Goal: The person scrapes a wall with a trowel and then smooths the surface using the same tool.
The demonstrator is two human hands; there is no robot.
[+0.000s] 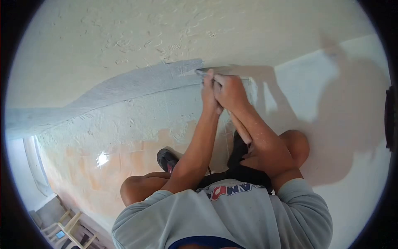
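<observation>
My left hand [209, 93] and my right hand [231, 92] are closed side by side around a scraper with a wooden handle [240, 128]. The handle's lower end sticks out below my hands, toward my right forearm. Beyond my fingers, the scraper's metal edge [200, 72] meets the wall [137, 37], at the right end of a bare grey strip [137, 83]. Much of the blade is hidden by my fingers. Above the strip, the cream coating carries many small curled flakes.
Pale dust and crumbs cover the tiled floor [124, 153] along the wall's foot. A white side wall [356, 124] with my shadow stands at the right. My shoe [167, 159] is on the floor. A plastic chair [68, 228] and a doorway [35, 166] show at the lower left.
</observation>
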